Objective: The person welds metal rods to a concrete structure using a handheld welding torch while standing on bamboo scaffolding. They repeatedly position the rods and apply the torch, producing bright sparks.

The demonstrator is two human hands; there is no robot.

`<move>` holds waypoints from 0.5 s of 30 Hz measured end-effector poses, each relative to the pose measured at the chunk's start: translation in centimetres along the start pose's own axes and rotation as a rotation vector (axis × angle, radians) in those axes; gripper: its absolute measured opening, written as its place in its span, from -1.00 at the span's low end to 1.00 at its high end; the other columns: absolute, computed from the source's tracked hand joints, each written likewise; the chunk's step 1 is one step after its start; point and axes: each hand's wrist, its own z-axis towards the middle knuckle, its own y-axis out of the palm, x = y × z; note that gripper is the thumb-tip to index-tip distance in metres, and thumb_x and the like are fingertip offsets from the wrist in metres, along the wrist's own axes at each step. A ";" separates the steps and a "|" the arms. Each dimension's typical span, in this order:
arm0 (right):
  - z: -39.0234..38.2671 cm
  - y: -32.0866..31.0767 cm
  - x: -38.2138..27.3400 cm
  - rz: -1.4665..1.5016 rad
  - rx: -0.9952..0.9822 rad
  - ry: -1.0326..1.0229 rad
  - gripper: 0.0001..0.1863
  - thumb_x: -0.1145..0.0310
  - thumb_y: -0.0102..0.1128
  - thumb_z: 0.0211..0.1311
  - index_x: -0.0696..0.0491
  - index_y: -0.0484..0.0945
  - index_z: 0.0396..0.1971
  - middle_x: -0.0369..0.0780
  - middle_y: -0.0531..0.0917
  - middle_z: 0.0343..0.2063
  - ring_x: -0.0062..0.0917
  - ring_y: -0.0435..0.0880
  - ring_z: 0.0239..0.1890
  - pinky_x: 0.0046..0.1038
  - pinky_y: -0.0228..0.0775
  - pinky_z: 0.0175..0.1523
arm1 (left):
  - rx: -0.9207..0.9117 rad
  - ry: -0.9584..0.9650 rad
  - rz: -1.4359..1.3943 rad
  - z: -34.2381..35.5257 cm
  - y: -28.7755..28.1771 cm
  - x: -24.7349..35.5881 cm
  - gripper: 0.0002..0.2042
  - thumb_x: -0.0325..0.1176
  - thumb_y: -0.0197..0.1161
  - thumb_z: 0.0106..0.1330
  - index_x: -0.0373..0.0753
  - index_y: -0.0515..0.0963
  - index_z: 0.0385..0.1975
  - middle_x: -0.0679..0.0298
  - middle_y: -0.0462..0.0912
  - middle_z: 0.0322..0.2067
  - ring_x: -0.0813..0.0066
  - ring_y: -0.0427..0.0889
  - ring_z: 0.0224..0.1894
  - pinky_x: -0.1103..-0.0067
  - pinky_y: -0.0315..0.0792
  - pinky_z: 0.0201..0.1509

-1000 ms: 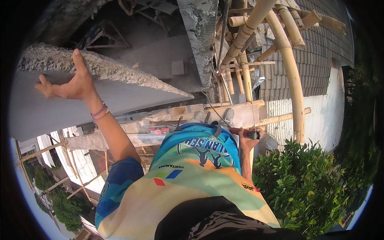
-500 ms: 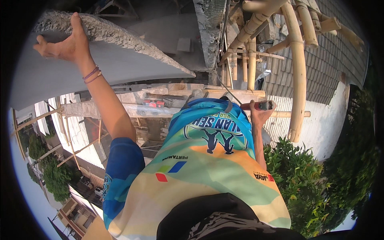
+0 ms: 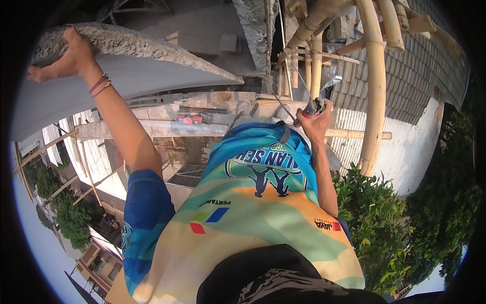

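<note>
My left hand (image 3: 76,60) reaches to the upper left and rests against a grey concrete wall (image 3: 136,81), its fingers spread wide. One digit lies over the wall's rough, broken upper edge (image 3: 136,49); the others stretch along the smooth face. On the right, in front of my body, my right hand (image 3: 318,124) is closed around a red and dark grey hand-held power tool (image 3: 315,106). Its end points away from me, and the fingers cover much of its body, so its exact kind is unclear. A thin cable (image 3: 277,96) runs close to it.
Below me is a narrow plank platform (image 3: 212,129) with a small red box (image 3: 189,119) and some bars on it. Bamboo poles (image 3: 374,91) rise at the right, before a tiled roof (image 3: 410,76). A leafy tree (image 3: 372,213) grows at lower right. Ground shows far below on the left.
My right hand has raised the power tool a little forward and left, turning it so its end faces away. My left hand has shifted slightly left along the wall.
</note>
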 end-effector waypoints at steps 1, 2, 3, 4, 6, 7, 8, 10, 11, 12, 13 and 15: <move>0.1 0.3 -0.3 -0.029 0.007 -0.016 -0.33 0.37 0.53 -0.23 0.15 0.34 -0.07 -0.09 0.60 -0.38 -0.31 0.62 -0.33 -0.29 0.47 -0.15 | 0.002 0.024 -0.006 0.1 0.0 -0.2 0.07 -0.20 0.52 -0.18 -0.55 -0.03 0.29 -0.26 0.11 0.25 -0.22 0.03 0.41 0.03 -0.07 0.54; 0.3 0.6 -0.5 -0.040 0.016 -0.035 -0.33 0.37 0.52 -0.24 0.15 0.34 -0.08 -0.09 0.60 -0.39 -0.31 0.62 -0.34 -0.29 0.47 -0.16 | -0.007 0.002 0.017 0.1 -0.1 -0.2 0.08 -0.20 0.52 -0.18 -0.56 -0.03 0.29 -0.25 0.12 0.25 -0.21 0.04 0.41 0.04 -0.07 0.54; 0.6 0.9 -0.7 -0.031 0.029 -0.071 -0.33 0.37 0.52 -0.24 0.15 0.33 -0.08 -0.09 0.59 -0.40 -0.31 0.62 -0.35 -0.29 0.47 -0.16 | -0.002 0.034 0.029 0.3 -0.2 -0.3 0.08 -0.20 0.53 -0.18 -0.58 -0.02 0.30 -0.24 0.13 0.25 -0.19 0.05 0.41 0.06 -0.07 0.55; 0.9 1.2 -0.8 -0.043 0.032 -0.081 -0.33 0.37 0.52 -0.24 0.15 0.33 -0.08 -0.09 0.59 -0.41 -0.30 0.61 -0.36 -0.29 0.47 -0.17 | 0.004 0.052 0.029 0.3 -0.2 -0.3 0.08 -0.20 0.53 -0.18 -0.58 -0.01 0.30 -0.24 0.13 0.25 -0.19 0.06 0.41 0.07 -0.07 0.55; 1.3 1.8 -1.0 -0.027 0.051 -0.107 -0.32 0.37 0.52 -0.24 0.15 0.32 -0.08 -0.10 0.59 -0.42 -0.30 0.61 -0.38 -0.28 0.47 -0.18 | 0.019 0.074 0.017 0.5 -0.1 -0.3 0.09 -0.20 0.53 -0.19 -0.59 0.00 0.31 -0.24 0.14 0.25 -0.18 0.06 0.41 0.08 -0.08 0.55; 1.4 1.9 -1.0 -0.043 0.056 -0.134 -0.32 0.37 0.53 -0.25 0.15 0.33 -0.08 -0.10 0.60 -0.41 -0.29 0.61 -0.38 -0.28 0.47 -0.18 | 0.026 0.082 0.011 0.5 -0.1 -0.2 0.09 -0.20 0.53 -0.19 -0.60 0.00 0.32 -0.24 0.14 0.26 -0.18 0.06 0.41 0.07 -0.08 0.55; 1.4 2.1 -1.0 -0.032 0.031 -0.111 -0.31 0.37 0.53 -0.25 0.15 0.33 -0.08 -0.09 0.60 -0.40 -0.28 0.61 -0.36 -0.28 0.47 -0.17 | 0.033 0.090 0.006 0.6 -0.1 -0.1 0.09 -0.20 0.53 -0.19 -0.60 0.00 0.32 -0.24 0.14 0.26 -0.18 0.06 0.41 0.07 -0.08 0.55; 1.5 2.3 -0.8 -0.005 -0.006 -0.042 -0.31 0.37 0.53 -0.26 0.14 0.32 -0.08 -0.08 0.60 -0.36 -0.27 0.61 -0.34 -0.28 0.46 -0.15 | 0.033 0.134 0.016 0.6 -0.1 0.0 0.09 -0.20 0.51 -0.19 -0.60 0.00 0.32 -0.27 0.12 0.27 -0.19 0.04 0.42 0.04 -0.09 0.55; 1.5 2.3 -0.7 -0.019 -0.008 -0.040 -0.30 0.36 0.53 -0.26 0.14 0.32 -0.07 -0.07 0.60 -0.36 -0.27 0.62 -0.33 -0.28 0.46 -0.15 | 0.029 0.109 -0.007 0.5 0.0 0.0 0.09 -0.20 0.50 -0.19 -0.60 -0.01 0.33 -0.29 0.10 0.28 -0.21 0.03 0.42 0.02 -0.09 0.54; 1.5 2.3 -0.6 -0.033 -0.010 -0.040 -0.30 0.36 0.54 -0.27 0.14 0.32 -0.07 -0.07 0.60 -0.36 -0.27 0.62 -0.33 -0.29 0.47 -0.15 | 0.011 0.107 -0.018 0.5 -0.2 0.0 0.09 -0.20 0.49 -0.17 -0.60 -0.02 0.33 -0.32 0.08 0.29 -0.24 0.02 0.42 -0.01 -0.10 0.54; 1.4 2.4 -0.4 -0.035 -0.005 -0.058 -0.30 0.36 0.54 -0.27 0.14 0.32 -0.07 -0.07 0.61 -0.36 -0.27 0.63 -0.33 -0.29 0.47 -0.15 | 0.022 0.113 -0.023 0.5 -0.2 0.1 0.08 -0.20 0.48 -0.17 -0.60 -0.02 0.33 -0.34 0.07 0.29 -0.25 0.02 0.42 -0.03 -0.10 0.53; 1.1 2.5 0.0 -0.072 -0.001 -0.079 -0.29 0.36 0.55 -0.27 0.14 0.32 -0.07 -0.07 0.61 -0.38 -0.26 0.63 -0.34 -0.28 0.47 -0.16 | 0.014 0.070 -0.006 0.5 -0.2 0.1 0.07 -0.20 0.47 -0.17 -0.59 0.00 0.33 -0.36 0.06 0.29 -0.26 0.02 0.41 -0.06 -0.10 0.51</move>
